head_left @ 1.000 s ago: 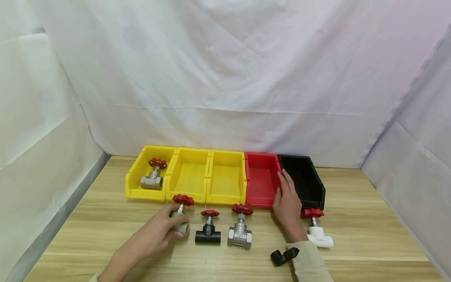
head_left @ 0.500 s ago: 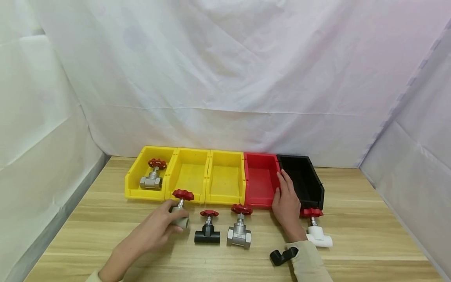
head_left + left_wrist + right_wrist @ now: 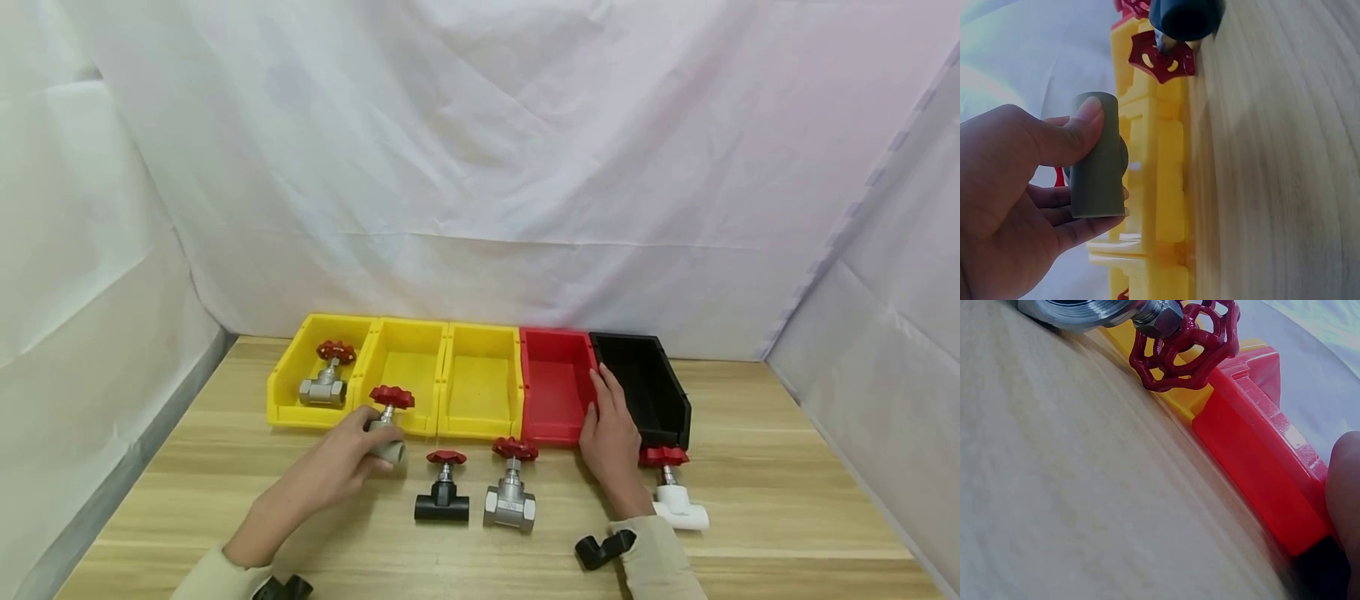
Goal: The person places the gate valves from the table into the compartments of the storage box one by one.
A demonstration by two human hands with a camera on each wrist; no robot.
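Observation:
My left hand [image 3: 341,458] grips a grey pipe valve [image 3: 1097,178] with a red handwheel, held up just in front of the second yellow bin [image 3: 405,367]. In the left wrist view the thumb lies over its grey tube and the fingers reach behind it. My right hand [image 3: 611,442] rests with extended fingers on the rims where the red bin [image 3: 551,429] meets the black bin [image 3: 678,417]. A black valve [image 3: 442,504], a steel valve [image 3: 510,504] and a white valve [image 3: 681,508], each with a red handwheel, stand on the table.
Another steel valve [image 3: 324,387] sits in the leftmost yellow bin [image 3: 281,400]. The third yellow bin [image 3: 480,375] adjoins the red one. The bins stand side by side before a white cloth [image 3: 480,167], on a wood-grain table [image 3: 787,483]. Black wrist devices show at both sleeves.
My left hand has lifted the grey valve and brought it a little forward, nearer the second yellow bin. The right hand stays in place.

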